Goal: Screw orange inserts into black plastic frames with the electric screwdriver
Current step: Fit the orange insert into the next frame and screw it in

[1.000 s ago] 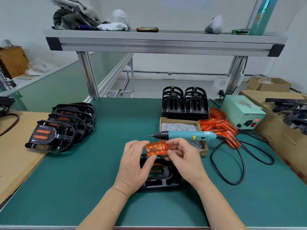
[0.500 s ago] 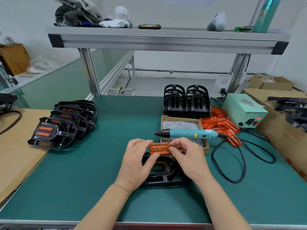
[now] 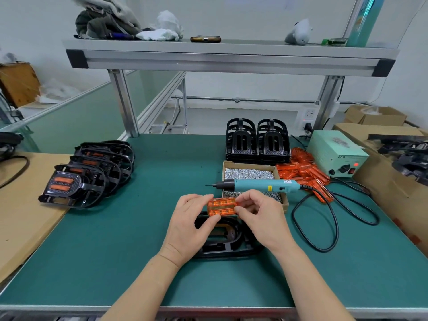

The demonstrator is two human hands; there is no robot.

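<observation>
1. Head view: left hand (image 3: 187, 230) pinches the left end of one orange insert (image 3: 221, 206), thumb under its near edge, fingers curled over its far edge
2. Same insert: right hand (image 3: 261, 218) pinches its right end between thumb and fingertips; the piece is held level between both hands, broad face up toward the camera
3. Directly under both hands a black frame (image 3: 228, 242) lies flat on the green mat (image 3: 115, 239), partly covered by them; the insert sits over its far end, contact cannot be told
4. Just beyond the right hand's fingers the electric screwdriver (image 3: 257, 185) lies across a cardboard screw box (image 3: 250, 173), bit pointing left, apart from both hands
5. Beyond and right of the right hand, loose orange inserts (image 3: 303, 172) are heaped beside the box; the black cable (image 3: 333, 228) loops on the mat to that hand's right
6. Farther right, a pale green power unit (image 3: 335, 156) shows a red lamp lit
7. Beyond the box, two stacks of bare frames (image 3: 257, 142) stand on end
8. Well left of the left hand, fitted frames (image 3: 88, 174) lie overlapping in a row
</observation>
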